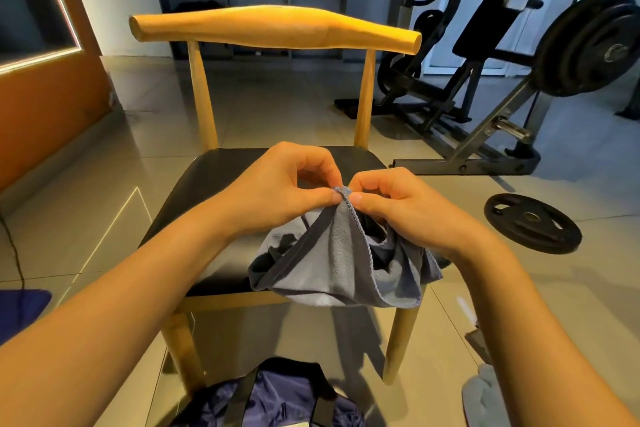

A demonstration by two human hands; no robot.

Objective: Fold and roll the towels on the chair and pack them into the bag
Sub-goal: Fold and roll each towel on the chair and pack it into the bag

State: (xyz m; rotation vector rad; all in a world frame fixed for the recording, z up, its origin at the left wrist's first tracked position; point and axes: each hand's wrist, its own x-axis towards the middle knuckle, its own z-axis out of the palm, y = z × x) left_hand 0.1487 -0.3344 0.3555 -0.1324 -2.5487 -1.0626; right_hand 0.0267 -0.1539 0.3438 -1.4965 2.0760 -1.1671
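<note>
The chair (214, 191) carries a grey-blue towel (346, 260), bunched at the seat's front right corner and overhanging its front edge.

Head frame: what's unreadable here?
Head view only.
The bag: cut off by the bottom edge, so its opening is unseen.
The towel: far folds hidden behind the right hand; the left hand helps cover the pinched corner.
A pale cloth, lower right: partly behind the right forearm; towel or not, unclear.
A blue item: cut by the left edge, unidentifiable.
</note>
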